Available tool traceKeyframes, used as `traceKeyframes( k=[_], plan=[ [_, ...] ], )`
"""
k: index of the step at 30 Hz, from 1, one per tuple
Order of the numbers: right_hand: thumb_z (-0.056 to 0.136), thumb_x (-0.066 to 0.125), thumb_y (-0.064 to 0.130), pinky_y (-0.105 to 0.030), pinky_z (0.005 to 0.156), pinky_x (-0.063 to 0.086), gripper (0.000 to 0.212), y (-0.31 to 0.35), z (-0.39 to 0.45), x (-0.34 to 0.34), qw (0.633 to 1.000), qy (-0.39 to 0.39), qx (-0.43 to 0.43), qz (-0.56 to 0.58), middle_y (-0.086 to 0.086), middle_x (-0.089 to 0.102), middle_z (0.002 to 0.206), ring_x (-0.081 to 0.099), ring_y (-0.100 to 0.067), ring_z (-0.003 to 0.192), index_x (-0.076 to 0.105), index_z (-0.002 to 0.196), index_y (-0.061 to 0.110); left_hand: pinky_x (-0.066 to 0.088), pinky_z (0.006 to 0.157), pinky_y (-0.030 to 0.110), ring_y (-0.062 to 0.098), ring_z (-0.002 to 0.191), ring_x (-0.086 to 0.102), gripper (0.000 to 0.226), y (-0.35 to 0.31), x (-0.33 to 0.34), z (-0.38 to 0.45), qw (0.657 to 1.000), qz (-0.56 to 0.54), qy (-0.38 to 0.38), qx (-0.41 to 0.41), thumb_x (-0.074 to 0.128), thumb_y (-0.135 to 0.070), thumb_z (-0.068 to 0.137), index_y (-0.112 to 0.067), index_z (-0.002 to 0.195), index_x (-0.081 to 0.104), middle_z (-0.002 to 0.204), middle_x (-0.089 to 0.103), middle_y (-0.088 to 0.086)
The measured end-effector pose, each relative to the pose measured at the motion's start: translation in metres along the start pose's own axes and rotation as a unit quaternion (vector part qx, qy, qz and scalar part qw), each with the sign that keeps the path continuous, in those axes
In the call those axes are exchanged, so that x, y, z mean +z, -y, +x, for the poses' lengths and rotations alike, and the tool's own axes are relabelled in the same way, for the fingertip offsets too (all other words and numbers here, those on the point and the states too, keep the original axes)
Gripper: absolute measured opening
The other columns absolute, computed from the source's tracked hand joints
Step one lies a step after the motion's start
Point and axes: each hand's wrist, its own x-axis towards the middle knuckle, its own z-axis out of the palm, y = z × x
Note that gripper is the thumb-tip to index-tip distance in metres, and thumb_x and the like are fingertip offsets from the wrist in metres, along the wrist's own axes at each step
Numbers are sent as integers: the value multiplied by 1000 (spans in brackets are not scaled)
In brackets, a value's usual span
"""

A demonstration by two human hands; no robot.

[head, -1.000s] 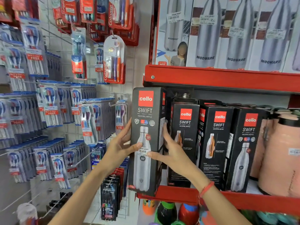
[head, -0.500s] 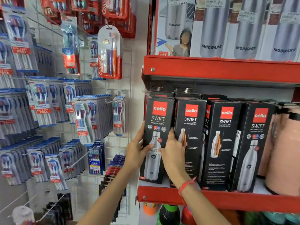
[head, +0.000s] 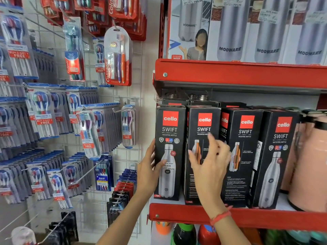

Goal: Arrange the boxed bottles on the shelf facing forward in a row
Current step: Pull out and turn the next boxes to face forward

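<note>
1. The red shelf (head: pixel 185 212) carries four black boxed bottles along its front edge, with more boxes behind them and a pink jug (head: pixel 308 161) at the right end.
2. The leftmost box (head: pixel 169 152) stands upright at the shelf's left end, its printed front facing out, just beside the second box (head: pixel 201 124).
3. The third box (head: pixel 242 156) and fourth box (head: pixel 276 160) look turned slightly, each showing a side panel; in my judgement they need squaring so all fronts line up.
4. To do this step well, steady the leftmost box from its outer side, push it flush against its neighbour, and keep its base flat so it does not tip off the edge.
5. The left hand (head: pixel 148 171) lies against the left side of the leftmost box, thumb across its front, fingers behind; it grips the box lightly.
6. The right hand (head: pixel 209 160) hovers in front of the second box, fingers spread apart and blurred, holding nothing; I cannot tell whether it touches the box.
</note>
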Motion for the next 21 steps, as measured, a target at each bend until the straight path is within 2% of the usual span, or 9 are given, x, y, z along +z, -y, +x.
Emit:
traceKeyframes(
  k=[2, 4, 7, 11, 15, 16, 18, 21],
  plan=[
    [72, 71, 47, -41, 90, 42, 90, 0, -1, 0, 997, 22, 69, -33, -18, 42, 126, 41, -30, 108, 32, 141, 4, 50, 101, 26, -7, 117, 55, 70, -2, 2, -2, 1000, 24, -19, 0, 67, -7, 87, -35, 144, 35, 135, 55, -18],
    [68, 72, 53, -44, 86, 44, 104, 1, -3, 5, 990, 57, 118, -46, -20, 40, 131, 40, -34, 111, 22, 144, 4, 50, 103, 41, 5, 123, 55, 67, -7, 4, -3, 998, 47, -38, 4, 68, -9, 87, -30, 143, 36, 139, 55, -9],
    [67, 75, 49, -47, 83, 46, 110, 4, -4, 10, 983, 94, 160, -13, -19, 44, 130, 45, -36, 109, 9, 147, 12, 49, 103, 46, 8, 125, 52, 63, -18, 5, -5, 996, 60, -57, 12, 69, -16, 87, -28, 141, 39, 137, 53, -10],
    [70, 76, 40, -46, 94, 43, 108, 4, -4, 9, 983, 91, 152, 57, -18, 42, 135, 46, -36, 112, 6, 149, 16, 48, 104, 42, 6, 120, 51, 60, -33, 6, -9, 991, 96, -83, 40, 70, -18, 86, -30, 136, 41, 133, 52, -7],
    [70, 75, 46, -44, 96, 43, 108, 0, -3, -13, 984, 73, 122, 108, -14, 40, 137, 42, -30, 120, 5, 149, 22, 44, 95, 11, -15, 107, 49, 52, -55, 5, -13, 987, 100, -93, 81, 70, -15, 85, -27, 131, 48, 125, 53, -6],
    [69, 76, 47, -44, 97, 42, 109, 0, -1, -19, 983, 70, 115, 122, -14, 39, 138, 40, -29, 124, 5, 149, 23, 45, 95, 11, -14, 108, 51, 50, -60, 5, -13, 989, 96, -80, 86, 71, -17, 85, -26, 130, 50, 125, 54, -5],
    [68, 76, 48, -43, 101, 39, 112, -1, 4, -34, 981, 73, 104, 143, -13, 37, 141, 34, -25, 130, 4, 150, 24, 45, 99, 20, -1, 116, 53, 50, -71, 10, -14, 992, 88, -32, 87, 72, -22, 84, -22, 130, 51, 128, 57, -4],
    [66, 76, 52, -44, 103, 39, 113, -2, 13, -58, 980, 93, 82, 158, -8, 38, 142, 34, -24, 133, 3, 150, 29, 44, 100, 23, 8, 123, 52, 61, -87, 19, -14, 993, 89, 31, 76, 73, -34, 81, -19, 135, 49, 132, 57, -6]
  ],
)
